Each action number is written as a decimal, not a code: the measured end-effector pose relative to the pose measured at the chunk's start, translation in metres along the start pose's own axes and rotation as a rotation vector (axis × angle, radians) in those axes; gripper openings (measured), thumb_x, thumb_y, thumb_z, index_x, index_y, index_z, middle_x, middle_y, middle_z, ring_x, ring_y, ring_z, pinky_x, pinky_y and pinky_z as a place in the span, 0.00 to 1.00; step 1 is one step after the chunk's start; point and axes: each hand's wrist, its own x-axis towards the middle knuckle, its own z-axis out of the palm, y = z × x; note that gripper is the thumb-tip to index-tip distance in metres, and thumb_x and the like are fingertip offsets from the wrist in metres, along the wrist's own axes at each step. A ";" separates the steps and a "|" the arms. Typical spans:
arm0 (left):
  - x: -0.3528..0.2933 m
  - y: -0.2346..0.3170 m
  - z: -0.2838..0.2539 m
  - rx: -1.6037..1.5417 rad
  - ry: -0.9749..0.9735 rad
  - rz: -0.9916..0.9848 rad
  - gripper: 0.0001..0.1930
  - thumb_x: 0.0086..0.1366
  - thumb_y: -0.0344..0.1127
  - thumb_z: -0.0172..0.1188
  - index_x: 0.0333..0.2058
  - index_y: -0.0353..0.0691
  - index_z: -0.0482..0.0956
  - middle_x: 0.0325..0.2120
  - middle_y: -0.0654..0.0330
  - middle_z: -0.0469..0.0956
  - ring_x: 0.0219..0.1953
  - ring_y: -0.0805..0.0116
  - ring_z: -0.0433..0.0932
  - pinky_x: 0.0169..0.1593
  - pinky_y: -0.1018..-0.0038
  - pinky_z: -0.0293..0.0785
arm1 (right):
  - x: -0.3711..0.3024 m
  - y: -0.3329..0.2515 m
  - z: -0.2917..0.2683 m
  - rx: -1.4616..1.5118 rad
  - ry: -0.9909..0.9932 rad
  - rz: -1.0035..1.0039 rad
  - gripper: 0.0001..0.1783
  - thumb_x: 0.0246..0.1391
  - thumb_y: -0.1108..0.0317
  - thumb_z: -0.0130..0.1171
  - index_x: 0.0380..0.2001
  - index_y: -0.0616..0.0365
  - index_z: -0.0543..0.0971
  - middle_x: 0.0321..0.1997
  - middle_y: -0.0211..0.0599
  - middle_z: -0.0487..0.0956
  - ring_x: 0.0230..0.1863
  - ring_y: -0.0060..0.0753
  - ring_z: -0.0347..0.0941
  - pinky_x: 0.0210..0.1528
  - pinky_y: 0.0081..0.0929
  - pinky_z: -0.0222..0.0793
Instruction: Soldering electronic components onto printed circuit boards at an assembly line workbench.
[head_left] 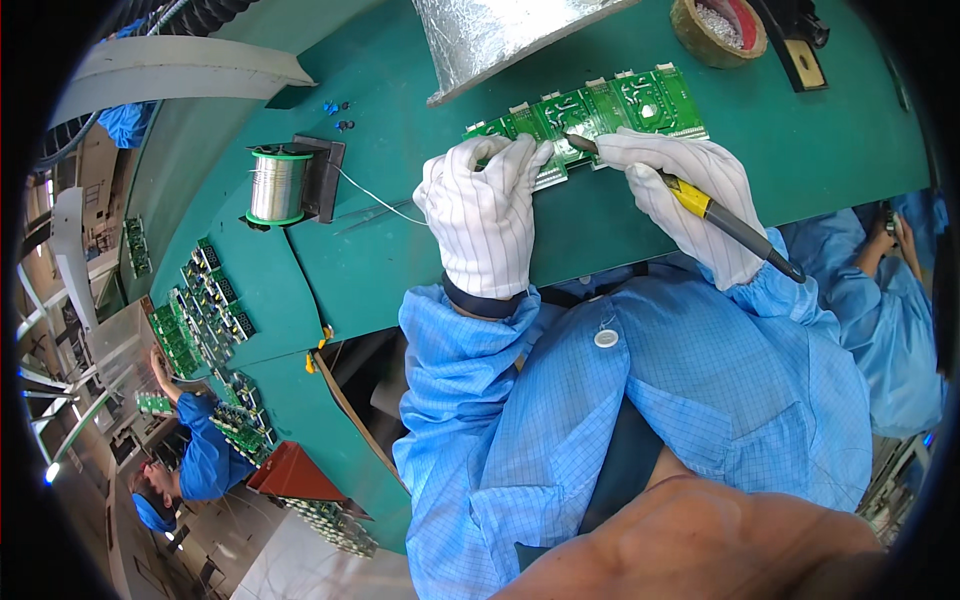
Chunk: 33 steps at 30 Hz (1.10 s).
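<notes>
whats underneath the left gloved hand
Part of the green circuit board shows past the left hand, and a thin wire runs up to its left side. Whatever lies directly beneath the palm and fingers is covered.

Electronics workshop, probably: soldering iron (692, 199), solder spool (275, 187), circuit boards (590, 112).

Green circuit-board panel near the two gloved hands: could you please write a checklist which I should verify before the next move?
1. Right hand, in striped white glove, grips the yellow-and-black pen-shaped soldering iron: ok.
2. Left hand, gloved alike, is at the green circuit-board panel: ok.
3. Dark tip points toward the panel: ok.
4. Thin pale wire runs from the silver wire spool with green rims to the left hand: ok.
5. Left fingers pinch its end: cannot tell.
6. Iron is hot: cannot tell.
</notes>
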 end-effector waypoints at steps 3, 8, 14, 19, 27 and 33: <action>-0.001 0.000 0.001 0.009 0.007 0.001 0.09 0.54 0.38 0.72 0.35 0.48 0.86 0.32 0.64 0.80 0.38 0.62 0.77 0.45 0.66 0.70 | 0.001 0.001 0.001 0.023 0.023 -0.051 0.10 0.64 0.68 0.55 0.44 0.58 0.83 0.41 0.36 0.85 0.26 0.22 0.78 0.36 0.21 0.75; 0.000 -0.004 0.007 -0.049 0.045 -0.025 0.06 0.56 0.37 0.71 0.32 0.46 0.84 0.32 0.62 0.81 0.39 0.60 0.77 0.46 0.65 0.70 | 0.001 -0.007 -0.003 0.250 0.080 0.206 0.09 0.63 0.67 0.58 0.43 0.57 0.83 0.33 0.34 0.85 0.25 0.22 0.78 0.30 0.21 0.75; -0.001 -0.006 0.006 -0.093 0.060 -0.019 0.06 0.57 0.34 0.70 0.28 0.44 0.81 0.32 0.62 0.81 0.40 0.59 0.78 0.48 0.64 0.70 | -0.002 -0.006 -0.002 0.225 0.017 0.190 0.11 0.66 0.68 0.55 0.46 0.59 0.82 0.33 0.34 0.84 0.22 0.18 0.75 0.28 0.19 0.73; -0.002 -0.006 0.006 -0.080 0.044 -0.022 0.06 0.55 0.34 0.71 0.29 0.44 0.81 0.33 0.62 0.81 0.40 0.60 0.78 0.48 0.64 0.69 | -0.001 -0.002 0.003 0.188 0.044 0.073 0.12 0.66 0.68 0.53 0.46 0.58 0.82 0.35 0.33 0.84 0.22 0.18 0.74 0.29 0.19 0.72; -0.003 -0.006 0.008 -0.038 0.046 -0.004 0.06 0.55 0.34 0.71 0.29 0.46 0.81 0.33 0.63 0.81 0.40 0.62 0.78 0.47 0.64 0.69 | 0.003 0.007 0.005 -0.030 0.065 -0.209 0.08 0.63 0.68 0.58 0.40 0.59 0.83 0.38 0.34 0.86 0.31 0.25 0.82 0.36 0.23 0.78; -0.002 -0.008 0.009 -0.075 0.054 0.006 0.07 0.56 0.33 0.70 0.31 0.45 0.79 0.34 0.62 0.79 0.41 0.59 0.76 0.48 0.62 0.69 | -0.003 -0.009 -0.002 0.249 0.045 0.214 0.13 0.68 0.69 0.50 0.49 0.61 0.80 0.33 0.33 0.81 0.27 0.18 0.75 0.32 0.19 0.73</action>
